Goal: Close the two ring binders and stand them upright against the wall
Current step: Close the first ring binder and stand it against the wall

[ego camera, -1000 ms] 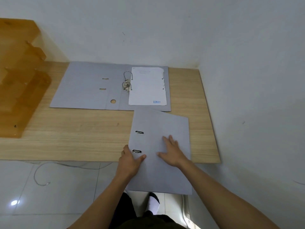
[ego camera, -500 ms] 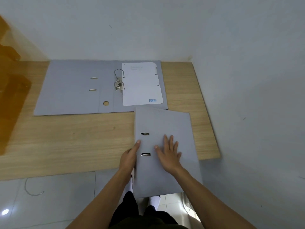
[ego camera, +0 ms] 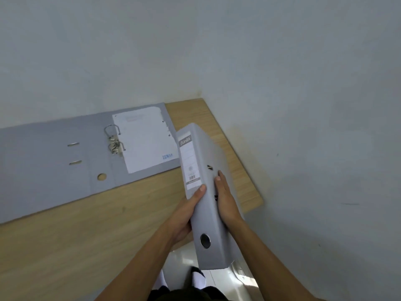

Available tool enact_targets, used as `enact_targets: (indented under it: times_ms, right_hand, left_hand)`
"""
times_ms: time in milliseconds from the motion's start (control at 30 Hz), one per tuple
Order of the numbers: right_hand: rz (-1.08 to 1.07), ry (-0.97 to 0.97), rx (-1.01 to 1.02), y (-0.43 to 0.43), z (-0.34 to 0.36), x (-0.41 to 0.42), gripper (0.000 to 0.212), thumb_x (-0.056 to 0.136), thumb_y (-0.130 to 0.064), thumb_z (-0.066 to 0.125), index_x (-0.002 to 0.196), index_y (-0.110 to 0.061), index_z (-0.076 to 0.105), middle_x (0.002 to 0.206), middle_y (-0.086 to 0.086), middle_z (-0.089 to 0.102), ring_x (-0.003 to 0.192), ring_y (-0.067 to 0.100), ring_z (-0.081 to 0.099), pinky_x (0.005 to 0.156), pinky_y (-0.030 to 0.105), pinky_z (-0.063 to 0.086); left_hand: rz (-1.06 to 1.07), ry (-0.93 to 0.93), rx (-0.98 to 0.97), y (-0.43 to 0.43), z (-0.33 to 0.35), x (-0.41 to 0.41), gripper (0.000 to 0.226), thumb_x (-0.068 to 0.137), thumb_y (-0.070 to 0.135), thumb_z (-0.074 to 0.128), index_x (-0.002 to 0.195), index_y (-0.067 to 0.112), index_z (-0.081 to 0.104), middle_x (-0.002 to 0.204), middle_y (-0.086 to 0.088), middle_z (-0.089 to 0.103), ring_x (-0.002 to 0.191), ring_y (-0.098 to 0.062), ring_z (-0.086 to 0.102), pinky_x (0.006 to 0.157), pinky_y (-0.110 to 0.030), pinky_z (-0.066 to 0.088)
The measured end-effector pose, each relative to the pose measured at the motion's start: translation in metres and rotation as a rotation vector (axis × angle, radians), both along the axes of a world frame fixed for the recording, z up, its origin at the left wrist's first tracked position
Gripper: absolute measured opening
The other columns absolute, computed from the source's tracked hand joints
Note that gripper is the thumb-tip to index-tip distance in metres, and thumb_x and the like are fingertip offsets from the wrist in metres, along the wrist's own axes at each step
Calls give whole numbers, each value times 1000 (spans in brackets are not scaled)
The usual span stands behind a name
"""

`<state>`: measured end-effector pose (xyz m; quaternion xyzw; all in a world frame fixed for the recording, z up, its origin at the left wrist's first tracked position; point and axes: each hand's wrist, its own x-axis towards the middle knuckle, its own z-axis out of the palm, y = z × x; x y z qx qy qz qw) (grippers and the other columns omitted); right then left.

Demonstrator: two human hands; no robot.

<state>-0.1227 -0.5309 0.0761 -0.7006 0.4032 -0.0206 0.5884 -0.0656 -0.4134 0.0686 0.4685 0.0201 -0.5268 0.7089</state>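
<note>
Now closed binder (ego camera: 206, 205) clamped between both hands' grip, spine up.

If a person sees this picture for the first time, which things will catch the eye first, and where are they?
First comes the closed grey binder, lifted spine-up at the right end of the wooden table, clasped between the left hand and the right hand. Behind it, the open binder lies flat along the back wall, its metal rings standing up beside a white sheet.
</note>
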Motion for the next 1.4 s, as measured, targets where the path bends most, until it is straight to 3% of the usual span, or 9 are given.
enact_targets:
  times_ms: [267,400,533,633,733,900,1033,1200,1400]
  right_hand:
    - [144,-284,-100,-6,77,22,90,83,-82,46,159,-40,25,163,-19,34,146,-1,37,123,39,31]
    - [307,-335,-209,-18,102,37,92,84,-56,73,159,-37,24,158,-15,44,142,5,47,111,41,48]
    - [247,-420,-232,-32,100,46,73,88,-33,77,152,-33,40,137,-21,62,124,-1,61,91,22,57]
    - [205,-393,-242,-51,90,42,55,88,-23,78,135,-37,52,120,-28,68,112,-6,65,83,15,55]
    - [204,-344,-251,-72,81,39,65,82,-12,79,131,-43,51,117,-31,68,110,-11,64,81,9,51]
    - [164,-312,-227,-104,74,40,59,81,-10,79,119,-49,54,111,-40,68,108,-9,66,82,10,52]
    - [133,-305,-223,-124,72,49,58,83,-14,77,119,-53,52,110,-43,66,109,-12,63,81,9,52]
    - [73,-312,-252,-146,67,65,46,90,-21,73,122,-47,52,117,-28,64,109,-14,61,80,4,49]
    - [-168,-232,-273,-164,51,96,47,91,-41,70,132,-20,61,118,0,61,102,14,65,78,14,51]
  left_hand:
    - [-97,-426,-152,0,39,40,53,75,17,86,125,28,70,126,-5,75,116,-25,71,88,-32,59]
    - [-79,-646,-146,-8,47,57,55,78,8,84,122,39,68,119,6,77,109,-12,73,81,-22,59]
    - [-82,-814,-33,-23,37,70,82,87,3,75,152,26,32,131,24,66,120,0,64,85,-19,58]
    - [-151,-892,40,-32,29,75,98,95,8,67,162,32,0,163,7,36,145,-10,43,109,-31,49]
    - [-193,-951,86,-49,26,81,101,96,17,67,160,41,-7,168,6,24,152,-12,31,117,-37,40]
    - [-218,-1000,161,-89,29,91,112,91,20,73,153,48,-16,166,1,28,145,-20,42,98,-13,50]
    - [-252,-988,150,-120,26,107,123,88,10,76,155,37,-24,163,-6,33,142,-26,45,105,-32,51]
    - [-237,-1030,192,-152,25,127,121,89,10,75,157,29,-23,158,-6,41,134,-16,49,87,-4,48]
    - [-224,-1091,299,-185,21,151,115,91,12,71,158,22,-22,158,-13,42,134,-34,54,105,-48,50]
